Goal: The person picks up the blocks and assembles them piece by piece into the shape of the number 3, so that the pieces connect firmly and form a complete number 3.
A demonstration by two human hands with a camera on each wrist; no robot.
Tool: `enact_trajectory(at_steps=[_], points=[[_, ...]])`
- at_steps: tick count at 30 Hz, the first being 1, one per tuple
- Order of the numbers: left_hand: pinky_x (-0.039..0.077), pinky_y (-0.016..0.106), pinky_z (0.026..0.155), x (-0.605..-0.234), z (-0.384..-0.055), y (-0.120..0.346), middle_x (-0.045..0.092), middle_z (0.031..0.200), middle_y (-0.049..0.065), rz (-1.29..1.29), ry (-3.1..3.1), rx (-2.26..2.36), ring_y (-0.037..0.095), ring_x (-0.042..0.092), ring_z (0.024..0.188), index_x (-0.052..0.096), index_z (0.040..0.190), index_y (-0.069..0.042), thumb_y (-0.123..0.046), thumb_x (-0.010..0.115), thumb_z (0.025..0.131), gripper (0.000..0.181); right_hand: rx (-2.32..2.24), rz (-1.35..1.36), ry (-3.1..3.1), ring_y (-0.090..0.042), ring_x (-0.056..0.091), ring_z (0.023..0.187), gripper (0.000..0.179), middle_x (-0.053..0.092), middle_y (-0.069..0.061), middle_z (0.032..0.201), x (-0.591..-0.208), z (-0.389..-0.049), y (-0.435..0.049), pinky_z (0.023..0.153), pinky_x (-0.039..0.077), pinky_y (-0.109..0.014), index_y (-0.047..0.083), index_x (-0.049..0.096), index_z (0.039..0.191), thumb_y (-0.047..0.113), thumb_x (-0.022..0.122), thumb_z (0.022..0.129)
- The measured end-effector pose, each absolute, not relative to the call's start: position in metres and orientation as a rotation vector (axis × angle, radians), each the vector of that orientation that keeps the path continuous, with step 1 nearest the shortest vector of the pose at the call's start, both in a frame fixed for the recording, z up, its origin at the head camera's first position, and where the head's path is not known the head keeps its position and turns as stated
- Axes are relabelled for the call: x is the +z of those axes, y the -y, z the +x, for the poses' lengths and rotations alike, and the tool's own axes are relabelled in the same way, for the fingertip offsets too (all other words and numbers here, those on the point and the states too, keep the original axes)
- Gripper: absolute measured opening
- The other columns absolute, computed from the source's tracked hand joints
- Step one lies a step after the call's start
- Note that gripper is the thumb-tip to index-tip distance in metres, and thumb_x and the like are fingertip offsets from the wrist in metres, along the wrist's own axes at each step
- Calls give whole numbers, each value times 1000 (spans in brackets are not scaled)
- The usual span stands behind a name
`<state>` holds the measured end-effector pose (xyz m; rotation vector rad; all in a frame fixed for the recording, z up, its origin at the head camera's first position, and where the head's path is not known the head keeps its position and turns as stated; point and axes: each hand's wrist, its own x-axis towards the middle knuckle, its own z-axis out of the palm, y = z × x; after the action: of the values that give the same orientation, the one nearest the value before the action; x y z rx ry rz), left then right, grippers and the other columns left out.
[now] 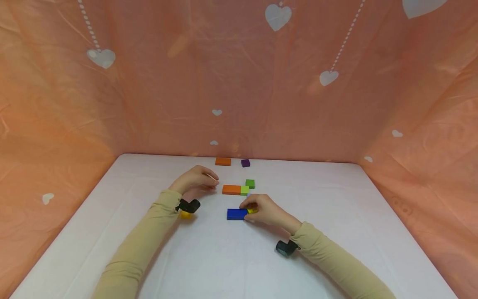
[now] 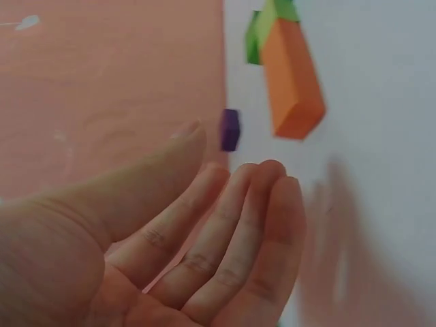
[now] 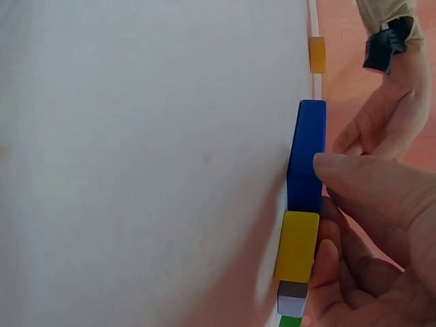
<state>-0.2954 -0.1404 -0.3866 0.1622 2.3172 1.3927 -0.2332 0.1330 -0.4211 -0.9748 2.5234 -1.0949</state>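
Observation:
My right hand point(image 1: 267, 211) pinches a long blue block point(image 1: 236, 214) near its right end. In the right wrist view the thumb lies on the blue block point(image 3: 306, 157), while the other fingers curl beside a yellow block point(image 3: 298, 245) that adjoins it. A pale lavender block point(image 3: 293, 303) shows beyond the yellow one. My left hand point(image 1: 196, 178) hovers left of a long orange block point(image 1: 231, 189); its fingers are loosely bent and hold nothing. A light green block point(image 1: 244, 190) touches that orange block's right end, with a darker green block point(image 1: 250, 183) just behind.
Toward the back edge of the white table point(image 1: 209, 257) lie another orange block point(image 1: 223, 161) and a small purple block point(image 1: 245, 163). A yellow-orange piece point(image 1: 186, 215) sits under the left wrist's camera. Orange cloth point(image 1: 239, 83) with white hearts surrounds the back and sides.

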Motion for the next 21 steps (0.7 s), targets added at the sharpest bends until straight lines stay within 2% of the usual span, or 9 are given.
enact_trajectory(at_steps=[5, 9, 13, 21], points=[[53, 39, 87, -376, -290, 164, 64, 112, 22, 265, -2312, 1398, 32, 64, 97, 60, 120, 7, -14, 66, 90, 37, -1095, -982, -2530, -14, 57, 93, 25, 66, 0, 103, -422, -233, -133, 83, 51, -28, 6, 70, 106, 7, 76, 82], [53, 40, 87, -376, -284, 181, 64, 112, 23, 283, -2294, 1423, 34, 63, 96, 57, 121, 10, -11, 66, 90, 38, -1101, -997, -2531, -14, 58, 92, 25, 66, -1, 103, -422, -232, -133, 82, 51, -28, 5, 70, 105, 6, 76, 81], [53, 37, 85, -381, -273, 192, 66, 105, 19, 304, -2299, 1371, 30, 64, 92, 59, 119, 9, -9, 67, 89, 36, -1098, -993, -2527, -14, 57, 92, 25, 67, -1, 103, -421, -232, -133, 82, 51, -28, 5, 70, 105, 6, 76, 82], [50, 36, 86, -392, -255, 203, 65, 108, 12, 335, -2311, 1332, 25, 59, 96, 62, 118, 4, -15, 69, 88, 37, -1071, -980, -2538, -14, 57, 93, 25, 67, 0, 103, -419, -232, -133, 83, 51, -29, 6, 70, 106, 7, 76, 82]])
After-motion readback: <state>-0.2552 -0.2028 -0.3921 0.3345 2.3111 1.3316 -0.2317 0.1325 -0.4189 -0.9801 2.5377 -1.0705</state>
